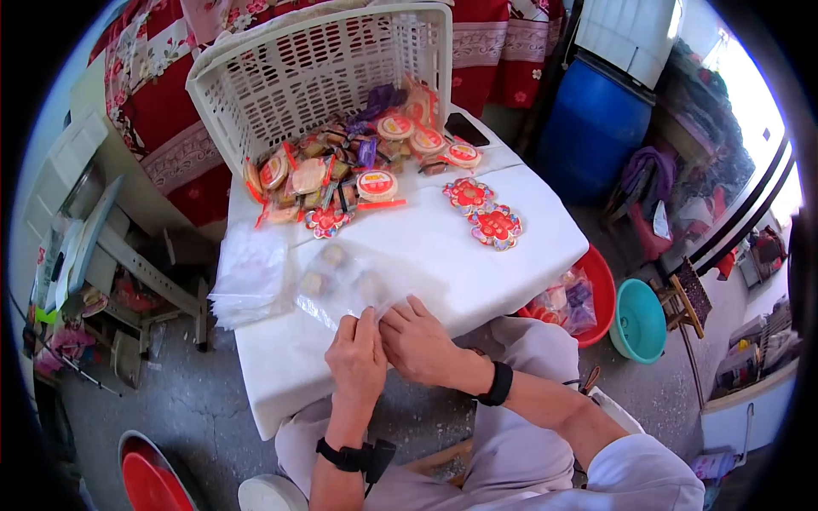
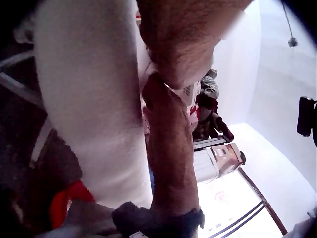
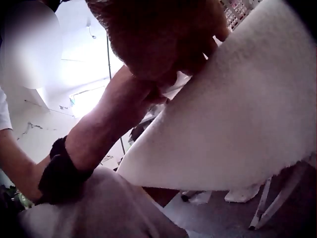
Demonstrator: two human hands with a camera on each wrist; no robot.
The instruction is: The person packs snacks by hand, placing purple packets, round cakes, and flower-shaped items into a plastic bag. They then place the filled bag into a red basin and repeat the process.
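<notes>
A clear plastic bag [image 1: 339, 298] with several small round pieces inside lies on the white-covered table, its near edge at my hands. My left hand [image 1: 356, 362] pinches that edge between thumb and curled fingers. Right beside it, my right hand [image 1: 423, 342] also has its fingers bent at the bag's edge, the hands touching. In the left wrist view the left hand [image 2: 183, 42] fills the top, with the right forearm below. The right wrist view shows the right hand [image 3: 158, 37] dark, close over the table edge; its fingertips are mostly hidden.
A tipped white basket [image 1: 315, 72] spills wrapped snacks [image 1: 311, 175] onto the table [image 1: 503, 281]. Red flower-shaped cards [image 1: 496, 226] lie at the right, a stack of clear bags [image 1: 250, 271] at the left. A red basin [image 1: 603, 294] and a teal basin [image 1: 639, 319] stand on the floor.
</notes>
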